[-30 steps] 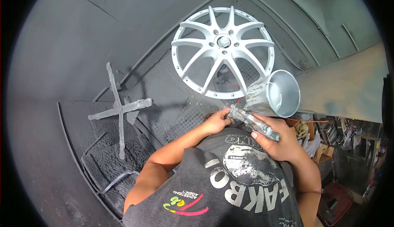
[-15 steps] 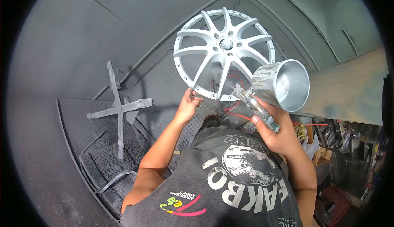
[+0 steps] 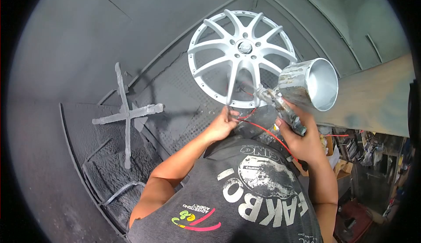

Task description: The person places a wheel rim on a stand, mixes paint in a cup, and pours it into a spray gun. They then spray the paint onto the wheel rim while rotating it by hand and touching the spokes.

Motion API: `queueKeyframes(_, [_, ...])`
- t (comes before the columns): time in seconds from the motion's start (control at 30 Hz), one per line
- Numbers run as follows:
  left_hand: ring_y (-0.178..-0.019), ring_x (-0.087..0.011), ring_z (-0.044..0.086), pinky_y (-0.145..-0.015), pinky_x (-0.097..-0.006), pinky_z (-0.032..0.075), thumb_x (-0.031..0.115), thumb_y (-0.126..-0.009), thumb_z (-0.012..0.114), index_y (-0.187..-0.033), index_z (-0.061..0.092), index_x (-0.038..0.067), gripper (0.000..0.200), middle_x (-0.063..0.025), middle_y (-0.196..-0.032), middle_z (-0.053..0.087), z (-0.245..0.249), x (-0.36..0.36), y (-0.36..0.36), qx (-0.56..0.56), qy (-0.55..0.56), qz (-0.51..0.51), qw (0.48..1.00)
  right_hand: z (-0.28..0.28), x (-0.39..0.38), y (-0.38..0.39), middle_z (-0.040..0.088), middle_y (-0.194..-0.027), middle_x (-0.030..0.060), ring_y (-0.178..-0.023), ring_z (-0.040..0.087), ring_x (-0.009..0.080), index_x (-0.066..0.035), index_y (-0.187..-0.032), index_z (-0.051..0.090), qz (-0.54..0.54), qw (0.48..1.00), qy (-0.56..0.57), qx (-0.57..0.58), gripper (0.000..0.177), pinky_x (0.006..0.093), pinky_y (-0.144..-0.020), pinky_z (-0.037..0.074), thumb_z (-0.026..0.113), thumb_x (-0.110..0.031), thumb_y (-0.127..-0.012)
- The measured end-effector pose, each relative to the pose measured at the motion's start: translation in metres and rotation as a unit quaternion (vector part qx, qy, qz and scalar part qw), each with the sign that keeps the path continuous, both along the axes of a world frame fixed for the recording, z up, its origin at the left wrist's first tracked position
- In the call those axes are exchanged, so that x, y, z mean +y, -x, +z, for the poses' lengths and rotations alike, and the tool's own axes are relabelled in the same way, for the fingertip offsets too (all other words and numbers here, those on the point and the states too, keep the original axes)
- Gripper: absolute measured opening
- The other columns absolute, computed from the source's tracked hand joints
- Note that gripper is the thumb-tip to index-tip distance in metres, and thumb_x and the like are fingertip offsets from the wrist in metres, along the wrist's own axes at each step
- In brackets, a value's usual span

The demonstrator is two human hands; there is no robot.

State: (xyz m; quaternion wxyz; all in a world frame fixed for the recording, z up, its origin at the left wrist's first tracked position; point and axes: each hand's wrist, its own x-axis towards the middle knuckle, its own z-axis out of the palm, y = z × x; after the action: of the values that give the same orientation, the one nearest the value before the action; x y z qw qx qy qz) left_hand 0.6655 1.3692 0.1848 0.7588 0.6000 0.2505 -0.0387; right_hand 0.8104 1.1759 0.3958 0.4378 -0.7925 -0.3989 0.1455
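A white-coated car wheel rim (image 3: 234, 74) with paired spokes lies face up in front of me, its support mostly hidden. My left hand (image 3: 222, 123) is at its near edge, with the fingertips pinching the outer lip and the other fingers curled. My right hand (image 3: 302, 131) is wrapped round the handle of a paint-smeared spray gun (image 3: 280, 107). The gun's nozzle points at the near spokes from close by. A metal paint cup (image 3: 296, 82), tilted with its mouth to the right, is attached to the gun. Whether a finger presses the trigger is hidden.
A grey, paint-crusted cross-shaped stand (image 3: 128, 115) is on the left. A red air hose (image 3: 267, 131) runs below the rim and past my right hand. Grey booth walls (image 3: 175, 6) rise behind, a brown panel (image 3: 372, 93) on the right. Cluttered shelves (image 3: 377, 155) stand at lower right.
The rim has turned counterclockwise, and my left hand has moved right along its near edge. My right hand has shifted slightly right with the spray gun. More of the red hose shows.
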Motion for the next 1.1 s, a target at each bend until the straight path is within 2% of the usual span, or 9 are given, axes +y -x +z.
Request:
queueKeyframes(0.13, [-0.099, -0.0141, 0.055, -0.092, -0.0279, 0.046, -0.003, -0.085, 0.053, -0.144, 0.040, 0.000, 0.060, -0.0081, -0.115, 0.056, 0.023, -0.022, 0.001, -0.064, -0.077, -0.179, 0.979, 0.005, -0.004, 0.004, 0.066, -0.116, 0.0233, -0.109, 0.064, 0.0331, 0.002, -0.130, 0.059, 0.046, 0.998, 0.004, 0.031, 0.045, 0.0387, -0.098, 0.046, 0.070, -0.011, -0.088])
queueKeyframes(0.17, [-0.095, -0.0128, 0.055, -0.091, -0.0274, 0.046, -0.001, -0.087, 0.053, -0.136, 0.049, -0.001, 0.049, -0.0057, -0.104, 0.058, 0.012, -0.028, 0.001, -0.069, -0.071, -0.179, 0.979, 0.007, -0.005, 0.006, 0.066, -0.116, 0.0232, -0.110, 0.064, 0.0334, 0.001, -0.130, 0.059, 0.057, 0.997, 0.027, 0.048, 0.046, 0.0388, -0.099, 0.046, 0.071, -0.012, -0.088])
queueKeyframes(0.27, [-0.094, -0.0122, 0.056, -0.090, -0.0267, 0.046, 0.001, -0.090, 0.054, -0.129, 0.054, -0.001, 0.040, -0.0045, -0.103, 0.061, 0.001, -0.030, 0.005, -0.051, 0.023, -0.151, 0.987, 0.008, -0.007, 0.009, 0.067, -0.116, 0.0236, -0.112, 0.064, 0.0326, 0.001, -0.130, 0.059, 0.077, 0.994, 0.076, 0.023, 0.046, 0.0379, -0.099, 0.046, 0.070, -0.013, -0.088])
queueKeyframes(0.4, [-0.093, -0.0119, 0.057, -0.088, -0.0257, 0.046, 0.003, -0.092, 0.056, -0.123, 0.056, -0.001, 0.032, -0.0049, -0.110, 0.062, -0.023, -0.024, 0.014, 0.004, 0.024, -0.162, 0.986, 0.007, -0.001, 0.010, 0.067, -0.116, 0.0226, -0.111, 0.065, 0.0300, 0.002, -0.129, 0.058, 0.129, 0.983, 0.071, 0.114, 0.045, 0.0361, -0.097, 0.046, 0.069, -0.012, -0.088])
queueKeyframes(0.5, [-0.092, -0.0123, 0.059, -0.084, -0.0259, 0.047, 0.005, -0.092, 0.058, -0.122, 0.055, -0.001, 0.031, -0.0053, -0.114, 0.062, -0.022, -0.021, 0.014, 0.042, 0.022, -0.115, 0.992, -0.007, 0.007, 0.012, 0.067, -0.116, 0.0216, -0.110, 0.065, 0.0315, 0.001, -0.130, 0.058, 0.135, 0.975, 0.037, 0.175, 0.045, 0.0368, -0.097, 0.046, 0.069, -0.011, -0.088])
queueKeyframes(0.6, [-0.093, -0.0156, 0.061, -0.080, -0.0279, 0.049, 0.003, -0.090, 0.057, -0.125, 0.049, -0.002, 0.036, -0.0063, -0.112, 0.062, -0.033, -0.014, 0.013, -0.012, 0.102, 0.019, 0.995, -0.016, 0.012, 0.012, 0.068, -0.115, 0.0215, -0.110, 0.065, 0.0329, -0.001, -0.131, 0.058, 0.140, 0.984, -0.021, 0.104, 0.046, 0.0377, -0.097, 0.046, 0.068, -0.011, -0.088])
queueKeyframes(0.8, [-0.098, -0.0168, 0.061, -0.078, -0.0309, 0.048, 0.000, -0.085, 0.053, -0.137, 0.040, 0.004, 0.053, -0.0064, -0.119, 0.057, -0.021, 0.045, 0.010, -0.011, -0.038, 0.233, 0.972, -0.003, 0.013, 0.005, 0.063, -0.125, 0.0221, -0.120, 0.058, 0.0353, -0.003, -0.131, 0.059, 0.089, 0.996, 0.009, 0.006, 0.046, 0.0398, -0.104, 0.041, 0.069, -0.013, -0.088])
queueKeyframes(0.87, [-0.100, -0.0175, 0.059, -0.078, -0.0311, 0.048, -0.001, -0.084, 0.050, -0.138, 0.038, 0.002, 0.055, -0.0085, -0.120, 0.054, -0.012, 0.058, 0.009, -0.018, -0.048, 0.188, 0.981, 0.000, 0.011, 0.001, 0.060, -0.129, 0.0220, -0.124, 0.055, 0.0356, -0.003, -0.131, 0.059, 0.065, 0.991, 0.021, 0.116, 0.045, 0.0400, -0.106, 0.040, 0.069, -0.014, -0.088])
queueKeyframes(1.1, [-0.102, -0.0215, 0.057, -0.081, -0.0304, 0.049, -0.004, -0.081, 0.045, -0.141, 0.025, -0.005, 0.064, -0.0165, -0.120, 0.049, 0.013, 0.045, -0.002, 0.018, -0.017, 0.107, 0.994, 0.000, 0.008, -0.006, 0.063, -0.124, 0.0231, -0.117, 0.061, 0.0338, 0.002, -0.131, 0.057, -0.003, 1.000, -0.005, 0.016, 0.044, 0.0379, -0.100, 0.045, 0.067, -0.009, -0.089])
